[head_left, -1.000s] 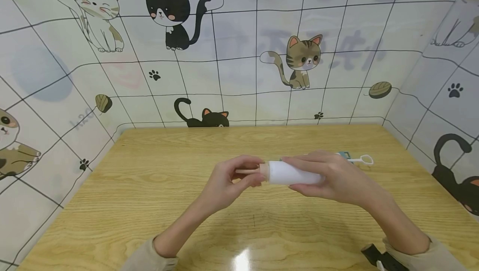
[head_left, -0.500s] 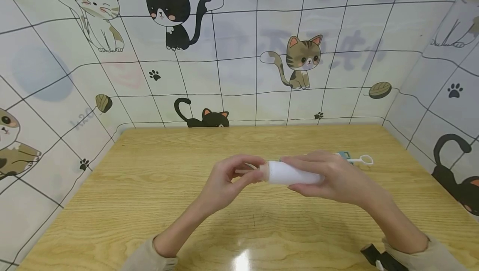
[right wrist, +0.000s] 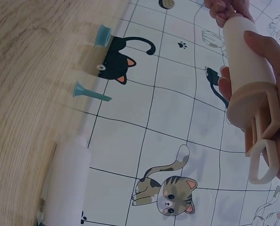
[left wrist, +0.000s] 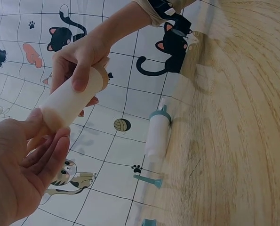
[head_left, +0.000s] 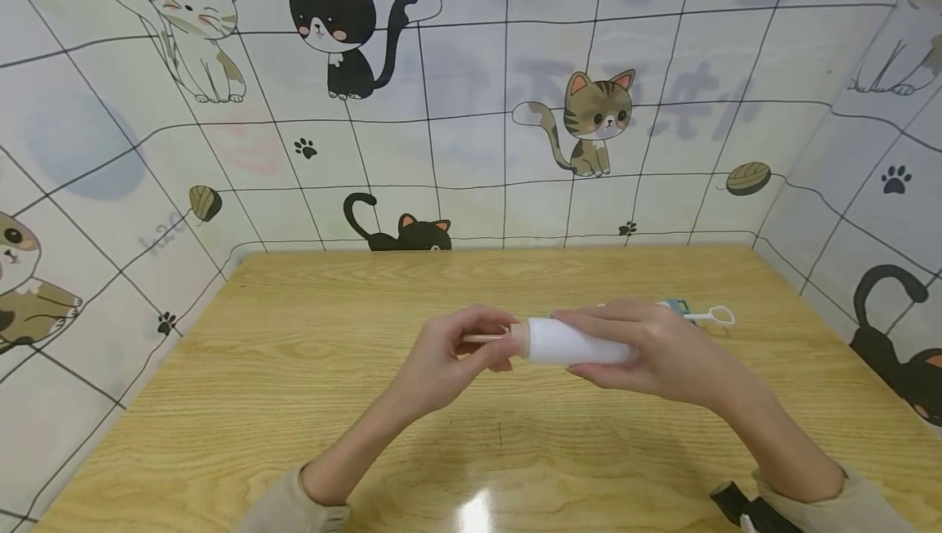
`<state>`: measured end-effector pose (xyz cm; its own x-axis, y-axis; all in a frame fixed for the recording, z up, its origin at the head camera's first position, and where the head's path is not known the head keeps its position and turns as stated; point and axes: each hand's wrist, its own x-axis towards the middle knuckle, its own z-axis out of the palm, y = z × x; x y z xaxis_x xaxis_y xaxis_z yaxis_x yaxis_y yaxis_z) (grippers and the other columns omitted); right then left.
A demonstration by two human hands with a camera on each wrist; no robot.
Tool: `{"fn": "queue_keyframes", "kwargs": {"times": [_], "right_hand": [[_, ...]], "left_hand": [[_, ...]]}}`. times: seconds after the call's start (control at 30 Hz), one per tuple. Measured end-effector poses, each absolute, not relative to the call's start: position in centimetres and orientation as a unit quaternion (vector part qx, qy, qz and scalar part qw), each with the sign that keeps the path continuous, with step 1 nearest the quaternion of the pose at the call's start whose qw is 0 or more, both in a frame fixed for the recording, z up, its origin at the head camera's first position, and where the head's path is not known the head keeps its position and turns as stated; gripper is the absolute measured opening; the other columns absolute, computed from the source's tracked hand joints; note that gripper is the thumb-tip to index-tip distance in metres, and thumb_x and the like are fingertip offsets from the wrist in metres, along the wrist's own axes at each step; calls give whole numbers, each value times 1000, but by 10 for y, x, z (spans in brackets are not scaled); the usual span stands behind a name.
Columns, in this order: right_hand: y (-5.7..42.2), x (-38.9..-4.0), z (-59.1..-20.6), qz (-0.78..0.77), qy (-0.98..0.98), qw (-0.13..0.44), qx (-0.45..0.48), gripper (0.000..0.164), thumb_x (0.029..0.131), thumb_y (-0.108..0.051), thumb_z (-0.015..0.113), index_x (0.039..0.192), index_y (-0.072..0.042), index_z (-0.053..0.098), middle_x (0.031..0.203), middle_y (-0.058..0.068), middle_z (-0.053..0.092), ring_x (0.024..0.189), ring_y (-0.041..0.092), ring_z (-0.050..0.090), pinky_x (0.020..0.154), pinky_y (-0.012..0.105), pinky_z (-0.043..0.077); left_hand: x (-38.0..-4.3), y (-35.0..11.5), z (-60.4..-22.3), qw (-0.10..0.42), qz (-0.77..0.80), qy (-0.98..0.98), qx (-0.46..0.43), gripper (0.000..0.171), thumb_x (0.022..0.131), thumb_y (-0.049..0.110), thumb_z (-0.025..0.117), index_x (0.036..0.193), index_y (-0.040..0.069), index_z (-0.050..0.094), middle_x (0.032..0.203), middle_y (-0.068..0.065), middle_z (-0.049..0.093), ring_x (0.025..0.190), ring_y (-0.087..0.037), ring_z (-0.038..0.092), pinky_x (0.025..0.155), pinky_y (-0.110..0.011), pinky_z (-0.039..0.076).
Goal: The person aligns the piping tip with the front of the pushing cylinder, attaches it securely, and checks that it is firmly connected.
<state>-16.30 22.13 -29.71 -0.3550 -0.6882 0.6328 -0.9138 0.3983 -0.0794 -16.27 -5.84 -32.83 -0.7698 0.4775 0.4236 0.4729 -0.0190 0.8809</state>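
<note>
A white-barrelled icing syringe (head_left: 577, 342) is held level above the table, between both hands. My right hand (head_left: 666, 349) grips its barrel, thumb on the near side. At the other end my left hand (head_left: 445, 357) pinches the beige collar (head_left: 519, 338) between thumb and fingers, and a thin beige nozzle (head_left: 482, 338) points out along its palm. The left wrist view has the left fingers (left wrist: 36, 155) around that end. In the right wrist view, a beige cap (right wrist: 252, 101) and a looped plunger handle (right wrist: 263, 162) stick out past the right palm.
Behind the right hand, a second syringe (right wrist: 67, 183) with a teal cap (left wrist: 160, 116) and white loop handle (head_left: 719, 315) lies on the wooden table (head_left: 331, 312). A teal nozzle (right wrist: 90, 92) and a teal collar (right wrist: 102, 36) rest near it. Cat-printed cloth walls surround the table.
The left fingers shift slightly around the beige collar. The right hand and the syringe barrel stay almost where they were.
</note>
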Motion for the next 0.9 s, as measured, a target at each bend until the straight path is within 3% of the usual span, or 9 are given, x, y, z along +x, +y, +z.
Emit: {"fn": "queue_keyframes", "kwargs": {"times": [0.3, 0.53, 0.9], "right_hand": [[221, -163, -296, 229, -796, 249, 503, 45, 97, -45, 66, 126, -11, 71, 108, 7, 75, 86, 21, 72, 63, 27, 60], [222, -163, -296, 234, -793, 246, 505, 45, 97, -43, 67, 127, -10, 71, 107, 7, 75, 85, 19, 71, 64, 24, 59], [223, -162, -295, 231, -793, 250, 506, 45, 97, -44, 67, 127, -11, 71, 106, 7, 75, 84, 18, 70, 64, 26, 60]], "left_hand": [[-165, -57, -330, -73, 592, 703, 387, 30, 88, -1, 76, 116, 1, 69, 108, -10, 73, 96, -17, 72, 83, -34, 61], [-167, -56, -331, -129, 576, 665, 457, 32, 86, -9, 75, 116, -3, 66, 107, -16, 71, 95, -24, 73, 82, -35, 62], [-166, -54, -330, -120, 594, 661, 443, 27, 89, -8, 72, 114, -1, 66, 106, -15, 70, 92, -23, 73, 84, -37, 61]]}}
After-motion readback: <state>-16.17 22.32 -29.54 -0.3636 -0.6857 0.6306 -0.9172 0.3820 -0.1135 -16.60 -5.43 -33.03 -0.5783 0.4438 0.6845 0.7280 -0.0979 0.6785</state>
